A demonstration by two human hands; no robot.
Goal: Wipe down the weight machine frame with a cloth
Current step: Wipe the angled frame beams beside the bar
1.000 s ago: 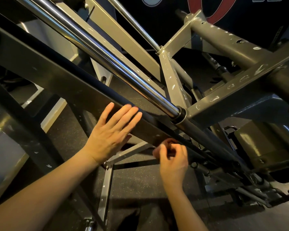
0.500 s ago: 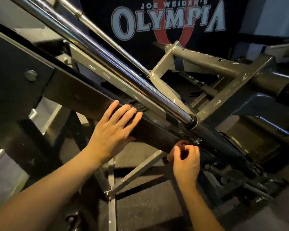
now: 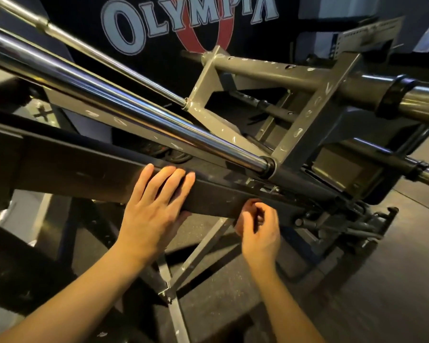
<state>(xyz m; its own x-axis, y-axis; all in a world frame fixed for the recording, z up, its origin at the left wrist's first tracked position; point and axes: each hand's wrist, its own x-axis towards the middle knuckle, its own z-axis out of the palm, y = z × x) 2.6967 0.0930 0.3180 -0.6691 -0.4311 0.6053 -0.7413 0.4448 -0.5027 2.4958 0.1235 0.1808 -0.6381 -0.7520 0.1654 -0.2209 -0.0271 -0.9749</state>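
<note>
Fingers (image 3: 169, 179) of left hand (image 3: 146, 219) flat on frame beam (image 3: 84, 174); banner (image 3: 183, 21) reads "OLYMPIA".

hands: 2 (image 3: 149, 219) (image 3: 259, 231) | chrome rods: 2 (image 3: 124, 105) (image 3: 114, 61) | banner: 1 (image 3: 188, 21)

Dark wall banner (image 3: 144, 70) behind machine: "OLYMPIA" in grey block caps, over a big red "O" logo. Line above it cut off by frame edge, unreadable.

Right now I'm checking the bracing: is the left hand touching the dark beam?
Touching. The head view shows the left hand laid flat on the dark beam, straight fingers lying across its face with no gap visible.
</note>
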